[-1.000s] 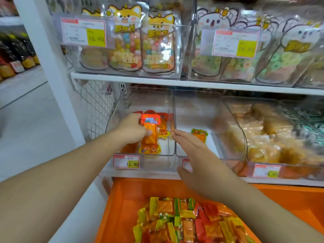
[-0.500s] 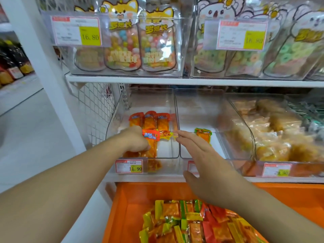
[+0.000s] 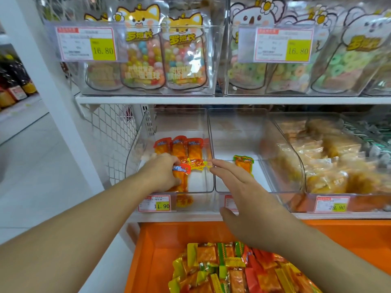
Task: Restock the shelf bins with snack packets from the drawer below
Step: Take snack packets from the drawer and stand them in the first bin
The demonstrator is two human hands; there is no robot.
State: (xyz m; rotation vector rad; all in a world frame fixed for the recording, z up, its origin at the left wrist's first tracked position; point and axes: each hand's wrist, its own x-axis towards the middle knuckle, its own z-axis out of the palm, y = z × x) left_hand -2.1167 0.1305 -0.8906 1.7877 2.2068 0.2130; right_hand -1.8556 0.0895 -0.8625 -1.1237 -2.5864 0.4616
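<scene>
Shelf bin (image 3: pixel 208 149) wall between hands (image 3: pixel 163 173)

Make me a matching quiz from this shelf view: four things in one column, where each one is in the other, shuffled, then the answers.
Things:
1. left hand
2. green-topped packet
3. mixed packets
4. candy-ball bags

Places:
A. orange drawer below the shelf
B. upper shelf bin, tag 16.80
C. alone in the middle clear bin
D. in the left clear bin, holding a red-topped packet

Pairs: 1-D, 2-C, 3-A, 4-B
</scene>
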